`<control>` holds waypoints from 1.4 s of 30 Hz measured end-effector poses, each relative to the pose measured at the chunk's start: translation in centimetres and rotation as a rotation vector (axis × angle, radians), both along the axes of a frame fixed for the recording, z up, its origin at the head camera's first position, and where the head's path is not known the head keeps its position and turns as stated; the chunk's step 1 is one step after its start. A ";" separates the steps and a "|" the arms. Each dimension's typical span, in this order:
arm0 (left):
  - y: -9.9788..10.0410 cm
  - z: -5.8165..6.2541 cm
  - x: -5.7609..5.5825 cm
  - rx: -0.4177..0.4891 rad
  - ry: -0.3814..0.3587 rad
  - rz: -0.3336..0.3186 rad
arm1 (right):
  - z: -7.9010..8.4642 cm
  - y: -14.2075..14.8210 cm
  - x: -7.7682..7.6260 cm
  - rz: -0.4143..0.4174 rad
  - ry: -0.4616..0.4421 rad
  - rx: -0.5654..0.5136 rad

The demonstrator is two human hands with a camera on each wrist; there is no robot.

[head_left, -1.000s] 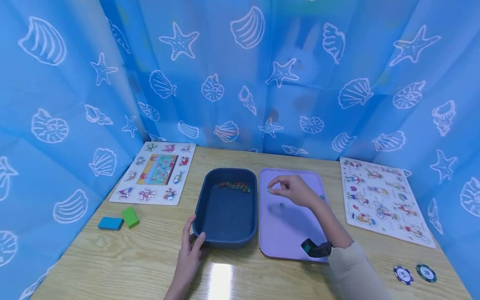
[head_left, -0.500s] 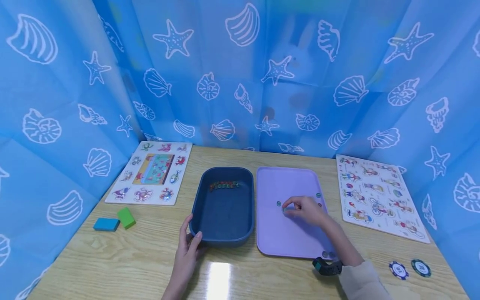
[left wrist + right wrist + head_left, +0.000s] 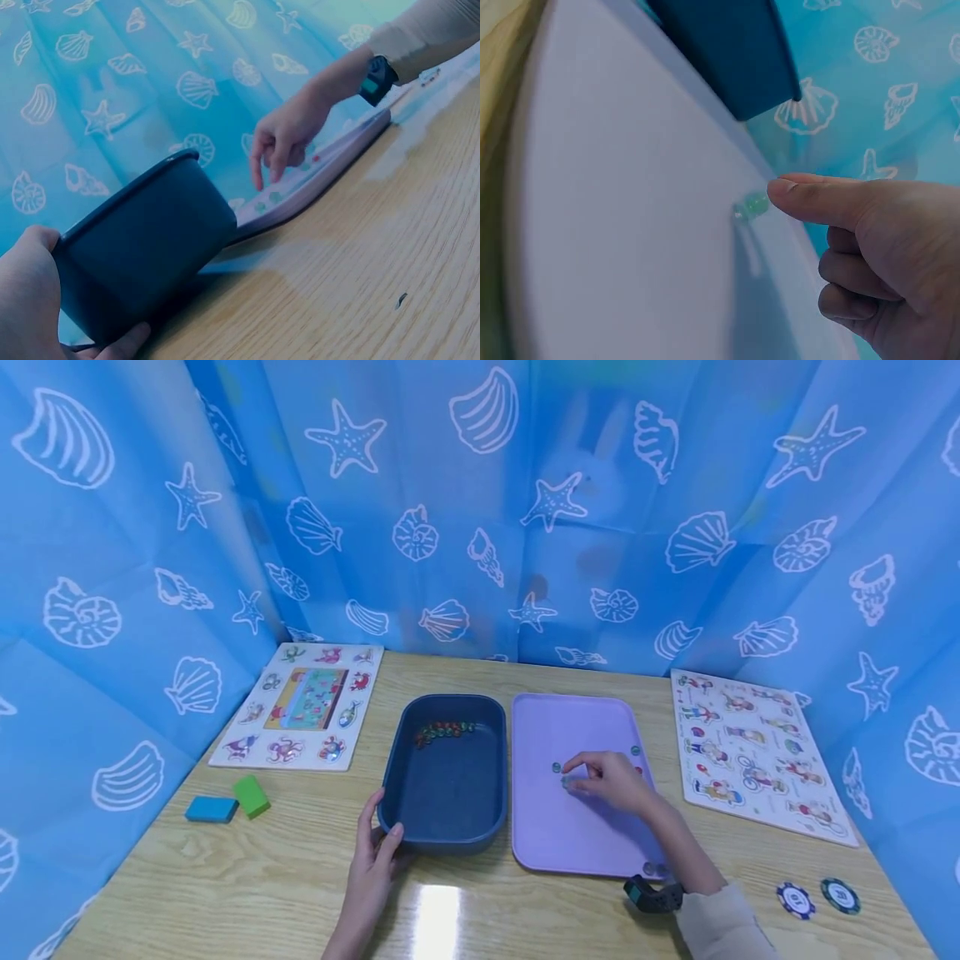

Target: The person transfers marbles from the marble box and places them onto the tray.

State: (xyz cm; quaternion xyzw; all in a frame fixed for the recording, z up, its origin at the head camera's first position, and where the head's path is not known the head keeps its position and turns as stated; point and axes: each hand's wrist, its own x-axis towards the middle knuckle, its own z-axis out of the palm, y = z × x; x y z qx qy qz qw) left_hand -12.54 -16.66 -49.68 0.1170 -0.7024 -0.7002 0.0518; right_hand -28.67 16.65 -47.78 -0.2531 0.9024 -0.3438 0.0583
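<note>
My left hand (image 3: 375,852) grips the near left corner of a dark blue tub (image 3: 444,785), thumb on one side and fingers on the other. Several orange and green glass marbles (image 3: 446,729) lie along the tub's far end. Over the lilac tray (image 3: 540,835), my right hand (image 3: 611,781) points its thumb and index finger down, their tips apart. A green marble (image 3: 566,782) sits on the tray right at the thumb tip, with another green marble (image 3: 557,767) beside it. In the right wrist view the thumb hides the index finger, and the green marble (image 3: 757,204) shows just past it.
More marbles (image 3: 635,750) lie at the tray's right edge and near right corner. Picture boards (image 3: 360,710) (image 3: 757,743) flank the table's back. A blue block (image 3: 212,809) and green block (image 3: 251,796) lie left; two poker chips (image 3: 796,900) lie right.
The right hand has come down and right from the tray's left side, bringing a green marble beside another one. Marbles in the tub have rolled slightly left. The left hand keeps its hold.
</note>
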 end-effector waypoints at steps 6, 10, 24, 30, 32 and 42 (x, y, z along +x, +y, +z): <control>-0.2 0.0 -0.1 -0.008 0.011 0.000 | 1.4 -1.2 -0.1 0.013 0.042 -0.007; -0.3 -0.1 -0.1 -0.021 0.007 0.007 | 3.0 -3.0 -0.3 0.052 0.071 -0.045; -0.5 -0.2 -0.1 -0.007 0.035 -0.010 | 8.6 -16.5 -4.5 0.370 0.058 -0.032; -0.4 -0.4 -0.1 -0.020 0.026 -0.020 | 7.1 -20.0 -6.4 0.515 -0.004 0.067; -0.4 -0.5 -0.1 -0.013 0.021 -0.018 | 6.4 -20.7 -7.1 0.546 -0.028 0.103; -0.5 -0.2 0.0 -0.004 0.054 -0.044 | 4.2 -22.2 -8.4 0.498 -0.059 0.206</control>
